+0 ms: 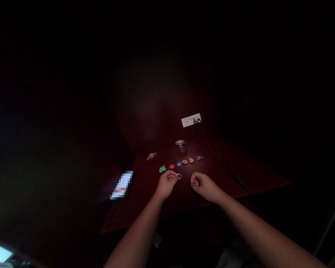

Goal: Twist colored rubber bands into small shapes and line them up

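My left hand (pixel 168 184) pinches a small pale blue ring (pixel 179 176) between thumb and fingertips, just above the dark red table. My right hand (pixel 203 185) is to the right of it, fingers curled in; whether anything is inside them is hidden. Beyond the hands, small coloured pieces lie in a row sorted by colour: a green heap (pixel 162 169), an orange heap (pixel 172 166), a blue heap (pixel 179 163), a pink heap (pixel 184 162), a yellow heap (pixel 191 160) and a purple heap (pixel 199 158).
A clear lidded jar (pixel 181 146) stands behind the row. Several mixed-colour rings (pixel 151 156) lie at the back left. A lit phone (pixel 122 185) rests near the table's left edge. From a wall socket (pixel 191 120), a black cable (pixel 226 162) runs across the table's right side.
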{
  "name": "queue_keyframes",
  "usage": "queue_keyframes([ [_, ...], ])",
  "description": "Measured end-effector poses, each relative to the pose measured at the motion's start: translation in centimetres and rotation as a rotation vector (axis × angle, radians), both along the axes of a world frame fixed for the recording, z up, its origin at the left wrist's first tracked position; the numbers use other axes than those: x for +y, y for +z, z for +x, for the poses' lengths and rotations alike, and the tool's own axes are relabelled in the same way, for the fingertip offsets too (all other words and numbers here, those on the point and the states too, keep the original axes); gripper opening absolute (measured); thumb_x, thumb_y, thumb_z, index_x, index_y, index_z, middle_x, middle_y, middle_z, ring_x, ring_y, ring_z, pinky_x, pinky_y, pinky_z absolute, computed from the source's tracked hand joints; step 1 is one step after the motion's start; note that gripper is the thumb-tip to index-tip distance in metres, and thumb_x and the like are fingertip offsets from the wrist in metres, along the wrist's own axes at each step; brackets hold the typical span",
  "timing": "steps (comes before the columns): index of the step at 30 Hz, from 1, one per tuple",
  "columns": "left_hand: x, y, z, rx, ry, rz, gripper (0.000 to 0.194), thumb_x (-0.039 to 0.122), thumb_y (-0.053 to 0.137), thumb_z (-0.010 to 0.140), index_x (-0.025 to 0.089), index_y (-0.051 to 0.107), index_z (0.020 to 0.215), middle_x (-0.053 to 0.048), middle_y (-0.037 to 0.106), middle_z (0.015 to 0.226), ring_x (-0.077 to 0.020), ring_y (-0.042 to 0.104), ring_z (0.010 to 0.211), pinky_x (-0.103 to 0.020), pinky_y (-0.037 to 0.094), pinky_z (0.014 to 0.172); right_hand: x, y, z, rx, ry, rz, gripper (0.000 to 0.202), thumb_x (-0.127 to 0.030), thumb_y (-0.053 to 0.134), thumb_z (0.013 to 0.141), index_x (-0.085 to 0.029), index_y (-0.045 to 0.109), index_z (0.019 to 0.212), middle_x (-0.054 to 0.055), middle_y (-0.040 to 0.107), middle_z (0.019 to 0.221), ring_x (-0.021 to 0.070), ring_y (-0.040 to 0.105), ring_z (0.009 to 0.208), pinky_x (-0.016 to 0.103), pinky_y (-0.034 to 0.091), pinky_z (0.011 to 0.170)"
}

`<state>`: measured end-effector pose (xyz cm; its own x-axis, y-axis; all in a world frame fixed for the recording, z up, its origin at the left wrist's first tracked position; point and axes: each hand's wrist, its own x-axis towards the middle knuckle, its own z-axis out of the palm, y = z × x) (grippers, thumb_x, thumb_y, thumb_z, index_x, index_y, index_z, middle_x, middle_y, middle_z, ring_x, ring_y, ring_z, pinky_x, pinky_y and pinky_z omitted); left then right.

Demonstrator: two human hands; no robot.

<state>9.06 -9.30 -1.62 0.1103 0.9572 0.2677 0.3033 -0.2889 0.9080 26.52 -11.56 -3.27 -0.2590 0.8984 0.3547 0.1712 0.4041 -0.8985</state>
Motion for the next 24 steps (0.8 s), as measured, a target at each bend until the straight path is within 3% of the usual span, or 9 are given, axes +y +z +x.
queue_keyframes([
  [5, 3.6, 1.6, -1.0, 0.165, 0.036, 0.064, 0.019, 0.031, 0.06, 0.063, 0.013, 0.059, 0.069, 0.0, 0.053, 0.057, -0.0066, 0.044, 0.05, -0.017, 0.035, 0.05, -1.2, 0.2, 0.9, -0.041, 0.04, -0.051, 0.003, -0.016, 0.047, 0.065, -0.018, 0.045, 0.064, -0.005, 0.04, 0.049, 0.0062, 0.034, 0.044, 0.017, 0.024, 0.04],
  [11, 7.8, 2.8, -0.5, 0.41, 0.056, 0.116, 0.013, 0.027, 0.058, 0.064, 0.016, 0.062, 0.069, -0.001, 0.058, 0.058, -0.0085, 0.049, 0.051, -0.017, 0.036, 0.048, -1.7, 0.7, 1.0, -0.104, 0.03, -0.034, 0.006, -0.016, 0.045, 0.068, -0.018, 0.046, 0.062, -0.004, 0.046, 0.051, 0.0069, 0.038, 0.045, 0.018, 0.027, 0.041],
  [14, 9.4, 3.2, 0.0, 0.444, 0.079, 0.064, 0.009, 0.023, 0.059, 0.063, 0.016, 0.063, 0.066, -0.001, 0.057, 0.053, -0.0078, 0.048, 0.044, -0.017, 0.035, 0.044, -1.8, 0.9, 1.1, -0.098, 0.043, -0.038, 0.005, -0.016, 0.046, 0.067, -0.018, 0.046, 0.063, -0.004, 0.048, 0.052, 0.0076, 0.04, 0.046, 0.018, 0.029, 0.042],
  [18, 10.8, 3.2, 0.8, 0.423, 0.108, -0.076, 0.011, 0.022, 0.056, 0.065, 0.015, 0.062, 0.072, 0.0, 0.055, 0.049, -0.0073, 0.044, 0.032, -0.019, 0.033, 0.037, -2.0, 1.2, 1.3, -0.105, 0.068, -0.039, 0.004, -0.017, 0.047, 0.068, -0.019, 0.047, 0.064, -0.003, 0.05, 0.055, 0.0087, 0.043, 0.049, 0.019, 0.032, 0.044],
  [24, 11.1, 3.3, 1.1, 0.415, 0.114, -0.133, 0.014, 0.018, 0.051, 0.066, 0.015, 0.06, 0.076, -0.003, 0.058, 0.057, -0.0116, 0.049, 0.031, -0.021, 0.034, 0.033, -2.0, 0.7, 1.6, -0.144, 0.098, -0.048, 0.003, -0.02, 0.048, 0.069, -0.02, 0.047, 0.066, -0.002, 0.053, 0.059, 0.0099, 0.046, 0.051, 0.02, 0.035, 0.045],
])
